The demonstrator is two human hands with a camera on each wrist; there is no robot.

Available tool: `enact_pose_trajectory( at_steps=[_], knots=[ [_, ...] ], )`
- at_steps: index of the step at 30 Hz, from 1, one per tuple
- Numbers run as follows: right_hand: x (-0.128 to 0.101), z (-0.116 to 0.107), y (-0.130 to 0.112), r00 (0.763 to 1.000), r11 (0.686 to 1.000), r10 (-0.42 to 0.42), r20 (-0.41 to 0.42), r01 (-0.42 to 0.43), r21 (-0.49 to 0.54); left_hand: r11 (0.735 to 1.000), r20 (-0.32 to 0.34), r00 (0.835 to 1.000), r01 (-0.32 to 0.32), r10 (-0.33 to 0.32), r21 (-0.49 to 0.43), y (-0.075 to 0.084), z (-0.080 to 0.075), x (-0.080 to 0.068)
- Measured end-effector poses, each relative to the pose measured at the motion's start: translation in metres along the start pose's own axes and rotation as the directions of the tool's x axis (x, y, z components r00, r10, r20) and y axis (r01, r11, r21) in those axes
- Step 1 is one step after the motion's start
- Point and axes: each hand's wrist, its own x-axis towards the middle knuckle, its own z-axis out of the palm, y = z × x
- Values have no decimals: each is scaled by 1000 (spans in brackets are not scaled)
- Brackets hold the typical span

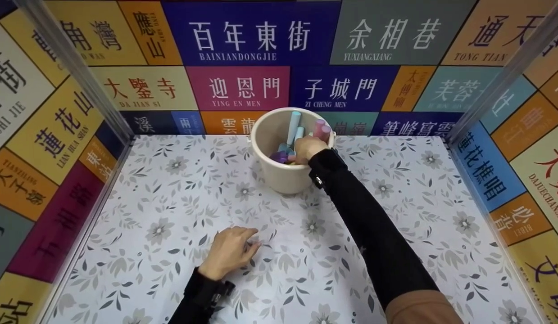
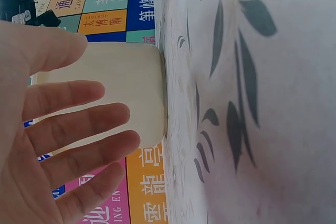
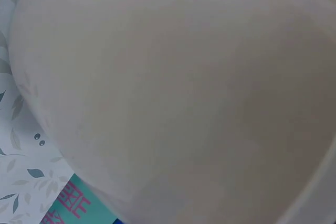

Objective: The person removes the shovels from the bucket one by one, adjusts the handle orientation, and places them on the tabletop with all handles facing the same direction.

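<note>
A cream bucket [image 1: 282,177] stands upright near the back wall. My right hand [image 1: 308,148] reaches over its rim and down inside, where the fingers are hidden; what they touch cannot be told. Around that hand in the bucket are a light blue stick [image 1: 294,127], pink sticks [image 1: 320,129] and a purple piece [image 1: 279,156]. The bucket's wall [image 3: 168,93] fills most of the right wrist view. My left hand [image 1: 229,249] is near the front, left of the middle, holding nothing. Its fingers [image 2: 84,121] are spread and loosely bent in the left wrist view.
A white tabletop with a grey leaf and flower print [image 1: 179,216] lies under everything. Colourful panels with Chinese lettering [image 1: 238,87] close off the back and both sides, with clear strips [image 1: 67,72] at the corners.
</note>
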Motion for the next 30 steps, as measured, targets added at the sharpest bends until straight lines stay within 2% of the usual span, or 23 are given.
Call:
enact_pose_trajectory(
  at_steps=[5, 13, 23, 30],
  knots=[
    [1, 3, -1, 1000, 999, 17, -9, -17, 37, 1000, 0, 1000, 1, -1, 1, 0, 0, 0],
    [3, 5, 1, 1000, 1000, 4, 9, -4, 29, 1000, 14, 1000, 1, -1, 3, 1, -1, -1],
    [3, 5, 1, 999, 997, 19, -26, -17, 78, 1000, 9, 1000, -3, 3, 6, 1, 0, 0],
    [3, 6, 3, 996, 996, 33, -82, -25, 88, 1000, 7, 1000, -9, 9, 5, 2, 0, 0]
  ],
)
